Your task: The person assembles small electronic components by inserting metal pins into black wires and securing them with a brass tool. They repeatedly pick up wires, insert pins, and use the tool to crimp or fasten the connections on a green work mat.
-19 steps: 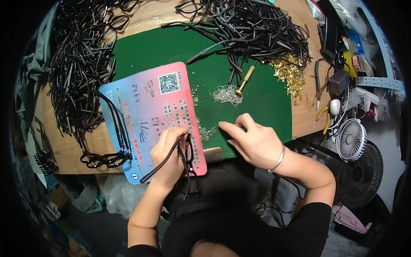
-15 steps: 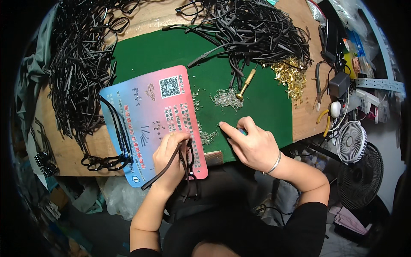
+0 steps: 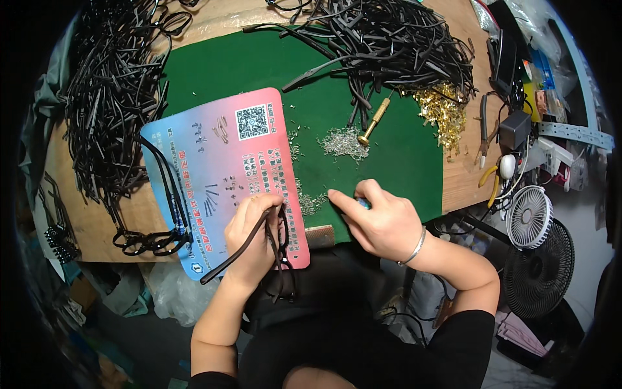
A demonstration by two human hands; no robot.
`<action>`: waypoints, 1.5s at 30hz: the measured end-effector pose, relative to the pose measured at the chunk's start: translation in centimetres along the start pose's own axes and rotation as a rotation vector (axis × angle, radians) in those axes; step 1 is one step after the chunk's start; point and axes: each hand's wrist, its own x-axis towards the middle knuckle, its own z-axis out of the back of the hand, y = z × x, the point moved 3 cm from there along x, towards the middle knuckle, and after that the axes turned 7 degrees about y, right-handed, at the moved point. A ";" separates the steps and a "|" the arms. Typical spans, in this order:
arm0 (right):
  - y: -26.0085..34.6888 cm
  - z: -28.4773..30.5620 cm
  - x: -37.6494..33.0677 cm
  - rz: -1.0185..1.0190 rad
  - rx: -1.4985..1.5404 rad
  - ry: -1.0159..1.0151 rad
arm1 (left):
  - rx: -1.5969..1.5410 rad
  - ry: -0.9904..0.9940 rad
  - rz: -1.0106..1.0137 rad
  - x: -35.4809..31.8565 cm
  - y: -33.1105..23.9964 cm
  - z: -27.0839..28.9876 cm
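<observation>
My left hand (image 3: 251,235) is closed on a pair of dark eyeglasses (image 3: 283,254), over the lower right of a pink and blue mat (image 3: 194,162). One long temple arm slants down and left across the palm. My right hand (image 3: 381,220) has its index finger stretched toward a small pile of tiny metal screws (image 3: 311,202) on the green mat (image 3: 402,162). Its other fingers curl around something blue-green (image 3: 364,203), mostly hidden. Another pair of black glasses (image 3: 155,242) lies at the pink and blue mat's left edge. Small loose parts (image 3: 210,198) rest on that mat.
Heaps of black temple arms (image 3: 107,123) lie at the left, with more temple arms (image 3: 408,48) at the back. A brass screwdriver (image 3: 376,121) stands beside silver screws (image 3: 343,144). Gold pieces (image 3: 444,110), pliers (image 3: 483,129) and a white fan (image 3: 530,217) are at the right.
The view has shifted slightly, so mats and heaps sit a little differently. My left hand still holds the glasses; my right index finger stays by the screws with little visible movement.
</observation>
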 end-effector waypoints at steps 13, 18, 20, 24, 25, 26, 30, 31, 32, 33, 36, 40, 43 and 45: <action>1.0 -0.7 0.0 -0.037 -0.060 -0.043 | 0.017 0.015 0.007 0.1 -0.1 0.1; 1.0 -0.8 0.1 -0.061 -0.064 -0.088 | 0.029 -0.004 -0.026 0.2 -0.2 0.0; 1.0 -0.8 0.1 -0.060 -0.065 -0.080 | 0.027 0.000 -0.022 0.3 -0.3 0.1; 1.3 -0.7 0.4 -0.062 -0.086 -0.077 | -0.021 0.036 0.037 0.3 -0.2 0.2; 1.4 -0.8 0.5 -0.052 -0.087 -0.064 | -0.049 0.055 0.071 0.2 -0.4 0.2; 1.4 -0.8 0.6 -0.043 -0.087 -0.051 | -0.076 0.074 0.106 0.2 -0.6 0.3; 1.4 -0.5 1.0 -0.014 -0.021 0.016 | -0.033 0.118 0.016 -0.1 -0.7 0.2; 1.3 -0.2 1.1 -0.013 0.088 0.072 | -0.086 0.146 0.055 0.1 -0.8 0.4; 1.6 0.1 1.4 0.023 0.175 0.097 | -0.137 0.175 0.094 0.3 -0.8 0.6; 1.9 0.3 1.6 0.060 0.262 0.121 | -0.196 0.207 0.119 0.3 -0.1 0.7; 2.1 -0.5 2.0 0.091 0.366 0.131 | -0.158 0.376 0.248 1.7 -1.2 1.3; 1.6 -1.3 2.4 0.083 0.391 0.127 | -0.077 0.382 0.155 1.8 -0.9 1.1; 1.5 -1.2 2.4 0.083 0.390 0.146 | -0.139 0.330 0.248 1.4 -1.2 1.0; 1.5 -1.3 2.5 0.084 0.384 0.167 | -0.123 0.317 0.249 1.1 -0.9 0.9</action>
